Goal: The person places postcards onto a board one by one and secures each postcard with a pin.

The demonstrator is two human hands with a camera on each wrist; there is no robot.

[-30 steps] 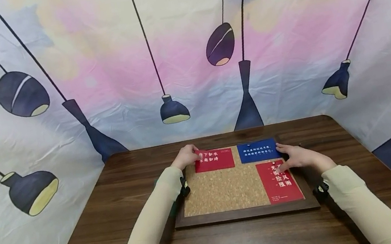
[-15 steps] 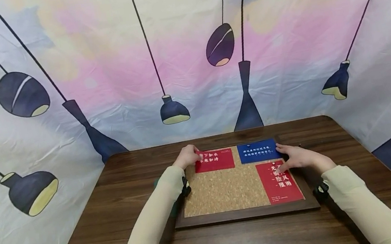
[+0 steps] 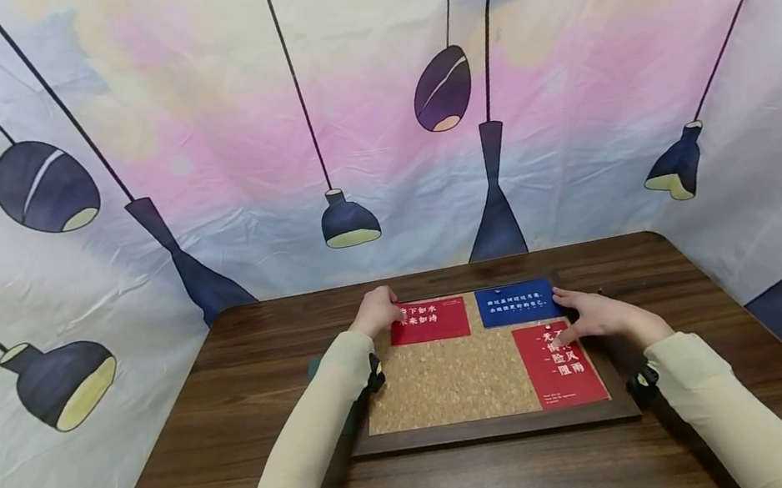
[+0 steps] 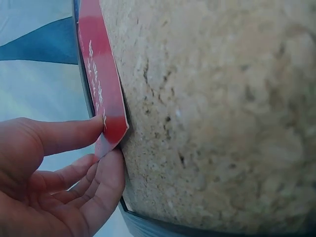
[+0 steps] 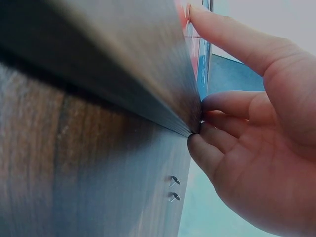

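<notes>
Bearings run from the middle of the board (image 3: 450, 383), twelve being its far edge. The board lies on the table (image 3: 186, 443); the backdrop (image 3: 386, 110) stands behind the table, at twelve. On the board, the first card (image 3: 441, 325) lies toward eleven, the second card (image 3: 517, 302) toward one, apart from the first, and the third card (image 3: 567, 386) toward four. A pin (image 3: 497, 290) sits near the second card's eleven o'clock edge. The left hand (image 3: 374, 311) is at the first card's nine o'clock end, thumb on its face. The right hand (image 3: 602, 314) is toward three, thumb over the third card. Two pins (image 5: 175, 181) lie on the table toward two, off the board.
</notes>
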